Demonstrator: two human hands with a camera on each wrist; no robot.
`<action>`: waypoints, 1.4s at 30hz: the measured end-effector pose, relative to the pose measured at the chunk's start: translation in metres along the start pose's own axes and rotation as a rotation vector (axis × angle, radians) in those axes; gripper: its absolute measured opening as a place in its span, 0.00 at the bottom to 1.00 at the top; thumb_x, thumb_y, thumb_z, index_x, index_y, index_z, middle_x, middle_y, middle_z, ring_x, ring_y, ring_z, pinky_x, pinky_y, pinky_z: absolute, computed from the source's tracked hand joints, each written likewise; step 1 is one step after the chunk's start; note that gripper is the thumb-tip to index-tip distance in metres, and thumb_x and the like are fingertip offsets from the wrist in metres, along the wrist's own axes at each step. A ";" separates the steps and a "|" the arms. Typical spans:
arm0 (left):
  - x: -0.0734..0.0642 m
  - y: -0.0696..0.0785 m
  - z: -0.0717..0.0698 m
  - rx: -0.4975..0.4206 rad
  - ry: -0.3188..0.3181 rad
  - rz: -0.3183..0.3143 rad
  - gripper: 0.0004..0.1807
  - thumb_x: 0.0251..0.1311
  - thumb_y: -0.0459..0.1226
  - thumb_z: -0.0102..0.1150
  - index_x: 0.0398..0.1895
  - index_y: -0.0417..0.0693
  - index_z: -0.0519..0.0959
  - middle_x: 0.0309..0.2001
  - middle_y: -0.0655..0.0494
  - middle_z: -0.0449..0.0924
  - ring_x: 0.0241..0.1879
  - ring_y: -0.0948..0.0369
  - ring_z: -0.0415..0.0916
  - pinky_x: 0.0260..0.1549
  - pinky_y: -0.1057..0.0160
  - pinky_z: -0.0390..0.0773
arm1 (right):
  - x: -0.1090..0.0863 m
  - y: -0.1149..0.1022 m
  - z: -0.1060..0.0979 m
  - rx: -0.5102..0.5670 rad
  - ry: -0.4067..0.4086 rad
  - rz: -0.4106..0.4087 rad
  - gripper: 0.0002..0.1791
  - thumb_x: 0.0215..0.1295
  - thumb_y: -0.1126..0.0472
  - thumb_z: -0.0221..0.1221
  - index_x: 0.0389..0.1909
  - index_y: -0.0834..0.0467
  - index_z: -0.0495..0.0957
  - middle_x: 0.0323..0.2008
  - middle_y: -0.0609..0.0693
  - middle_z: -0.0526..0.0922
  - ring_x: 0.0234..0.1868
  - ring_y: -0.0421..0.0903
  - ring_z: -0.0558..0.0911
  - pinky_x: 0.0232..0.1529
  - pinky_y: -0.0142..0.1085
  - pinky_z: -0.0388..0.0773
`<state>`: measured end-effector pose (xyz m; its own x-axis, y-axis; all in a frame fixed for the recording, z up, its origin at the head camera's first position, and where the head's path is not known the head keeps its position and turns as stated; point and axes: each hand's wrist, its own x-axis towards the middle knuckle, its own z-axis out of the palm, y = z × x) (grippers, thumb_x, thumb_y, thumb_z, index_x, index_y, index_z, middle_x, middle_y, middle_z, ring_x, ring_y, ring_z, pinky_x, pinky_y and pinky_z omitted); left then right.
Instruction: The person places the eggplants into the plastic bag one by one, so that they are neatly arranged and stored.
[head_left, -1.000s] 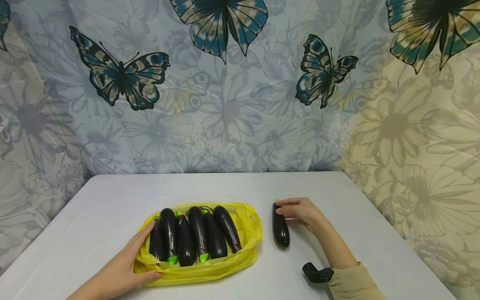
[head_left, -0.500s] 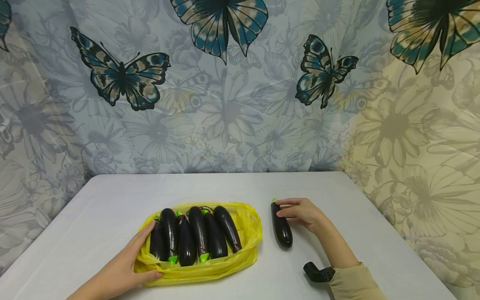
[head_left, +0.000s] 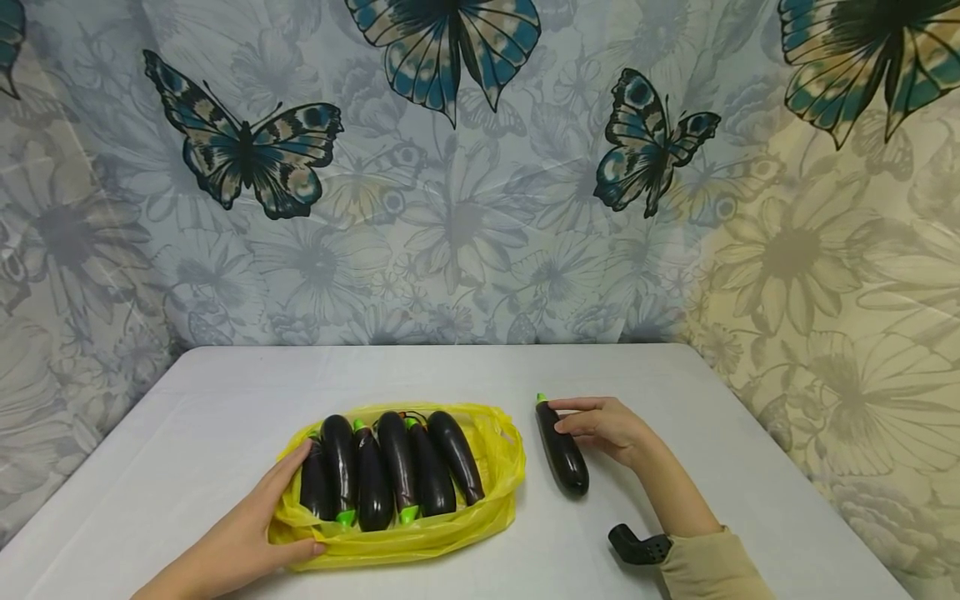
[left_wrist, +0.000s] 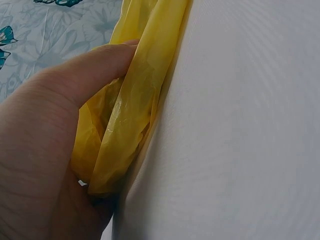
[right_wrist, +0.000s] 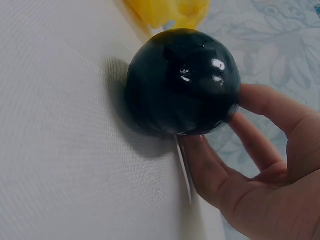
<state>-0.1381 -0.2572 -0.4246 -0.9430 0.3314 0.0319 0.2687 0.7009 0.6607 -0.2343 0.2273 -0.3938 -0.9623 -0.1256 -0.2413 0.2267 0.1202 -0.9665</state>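
A yellow plastic bag (head_left: 491,508) with a rolled-down rim lies at the left of centre on the white table (head_left: 247,392). Several dark glossy eggplants (head_left: 375,483) lie side by side inside it. My left hand (head_left: 243,533) grips the bag's left end, the fingers along its side and the thumb at its front; most fingers are hidden in the left wrist view. One more eggplant (head_left: 562,450) lies on the table right of the bag, its green stem end far and tilted left. My right hand (head_left: 611,429) touches its right and upper side with nearly straight fingertips (right_wrist: 252,97).
A black curved object (head_left: 636,546) sits at the right sleeve (head_left: 712,567). Behind the table's far edge hangs a cloth printed with butterflies and flowers (head_left: 465,250). Table surface shows between the bag and the single eggplant.
The single eggplant has turned on the table: its stem end has swung left and its rounded end right. My right hand barely shifts, and my left hand and the bag stay put.
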 end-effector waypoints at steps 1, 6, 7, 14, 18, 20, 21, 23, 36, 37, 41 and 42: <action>0.000 0.000 0.000 -0.002 -0.001 0.001 0.63 0.47 0.62 0.71 0.80 0.60 0.41 0.76 0.42 0.43 0.70 0.35 0.48 0.57 0.30 0.62 | 0.000 0.000 0.000 0.002 0.001 0.001 0.28 0.52 0.71 0.69 0.57 0.69 0.78 0.55 0.61 0.79 0.40 0.46 0.82 0.41 0.39 0.81; 0.000 0.000 0.000 -0.003 -0.002 0.003 0.63 0.47 0.62 0.71 0.80 0.61 0.40 0.76 0.42 0.43 0.70 0.35 0.47 0.56 0.29 0.62 | 0.000 -0.001 -0.001 0.003 0.000 0.001 0.28 0.51 0.71 0.69 0.56 0.69 0.79 0.56 0.61 0.78 0.40 0.46 0.81 0.40 0.37 0.81; 0.000 0.000 0.000 -0.002 -0.003 0.002 0.63 0.47 0.62 0.70 0.80 0.61 0.40 0.76 0.42 0.42 0.70 0.35 0.47 0.56 0.29 0.62 | -0.001 -0.001 -0.001 0.003 -0.001 0.001 0.27 0.51 0.71 0.70 0.56 0.69 0.79 0.56 0.61 0.78 0.40 0.46 0.81 0.40 0.37 0.80; -0.001 0.000 0.000 -0.001 -0.004 -0.002 0.63 0.47 0.62 0.71 0.80 0.61 0.40 0.77 0.42 0.42 0.71 0.35 0.47 0.56 0.29 0.61 | -0.003 -0.005 -0.001 0.003 -0.034 0.000 0.28 0.52 0.72 0.68 0.57 0.68 0.79 0.51 0.59 0.80 0.40 0.46 0.80 0.41 0.38 0.80; -0.001 0.000 0.000 0.002 -0.001 -0.001 0.63 0.47 0.62 0.70 0.80 0.61 0.40 0.76 0.42 0.43 0.71 0.36 0.47 0.56 0.29 0.62 | -0.004 -0.005 -0.001 0.009 -0.046 0.009 0.28 0.52 0.72 0.67 0.58 0.67 0.78 0.47 0.56 0.81 0.34 0.45 0.80 0.38 0.37 0.80; -0.001 0.000 0.000 0.003 0.001 0.002 0.63 0.47 0.62 0.70 0.80 0.61 0.40 0.76 0.42 0.43 0.71 0.36 0.48 0.56 0.29 0.62 | -0.004 -0.006 -0.001 0.006 -0.048 0.016 0.28 0.52 0.71 0.67 0.58 0.66 0.78 0.46 0.56 0.81 0.32 0.46 0.79 0.37 0.37 0.79; -0.001 0.000 0.000 0.003 0.002 0.002 0.63 0.47 0.62 0.70 0.80 0.61 0.40 0.76 0.42 0.43 0.70 0.36 0.48 0.56 0.29 0.62 | -0.005 -0.006 -0.001 0.004 -0.051 0.015 0.28 0.52 0.71 0.67 0.58 0.66 0.78 0.47 0.56 0.81 0.32 0.46 0.79 0.38 0.38 0.79; -0.001 0.000 0.000 0.003 0.002 0.004 0.63 0.48 0.62 0.70 0.80 0.61 0.40 0.76 0.42 0.43 0.70 0.35 0.48 0.56 0.29 0.62 | -0.005 -0.007 -0.002 0.004 -0.051 0.011 0.28 0.53 0.71 0.67 0.58 0.66 0.78 0.49 0.57 0.80 0.36 0.46 0.80 0.40 0.38 0.80; -0.001 -0.001 -0.001 0.010 0.003 0.008 0.63 0.48 0.63 0.69 0.80 0.60 0.40 0.76 0.40 0.43 0.70 0.34 0.48 0.55 0.28 0.62 | -0.014 -0.026 -0.002 0.119 -0.051 -0.030 0.27 0.60 0.69 0.64 0.62 0.63 0.76 0.61 0.59 0.74 0.49 0.51 0.79 0.51 0.43 0.76; -0.001 -0.001 -0.001 0.009 0.004 0.010 0.63 0.48 0.62 0.70 0.80 0.60 0.41 0.76 0.40 0.43 0.70 0.34 0.48 0.55 0.28 0.62 | -0.015 -0.027 0.000 0.130 -0.059 -0.027 0.27 0.60 0.69 0.64 0.62 0.63 0.76 0.61 0.59 0.74 0.49 0.51 0.79 0.51 0.42 0.76; -0.001 -0.001 -0.001 0.008 0.011 0.017 0.63 0.48 0.62 0.70 0.80 0.59 0.41 0.76 0.40 0.43 0.70 0.34 0.48 0.55 0.28 0.62 | -0.018 -0.034 0.011 0.165 -0.102 -0.025 0.26 0.60 0.68 0.65 0.61 0.63 0.77 0.60 0.59 0.74 0.49 0.51 0.79 0.50 0.41 0.77; 0.000 -0.001 -0.001 0.008 0.014 0.020 0.63 0.48 0.62 0.70 0.80 0.60 0.41 0.76 0.40 0.43 0.70 0.34 0.48 0.55 0.28 0.62 | -0.020 -0.036 0.014 0.169 -0.119 -0.027 0.26 0.61 0.68 0.65 0.61 0.63 0.77 0.60 0.59 0.75 0.48 0.51 0.79 0.49 0.40 0.78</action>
<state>-0.1380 -0.2583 -0.4247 -0.9400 0.3366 0.0551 0.2888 0.6997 0.6535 -0.2216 0.2118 -0.3557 -0.9463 -0.2427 -0.2137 0.2324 -0.0507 -0.9713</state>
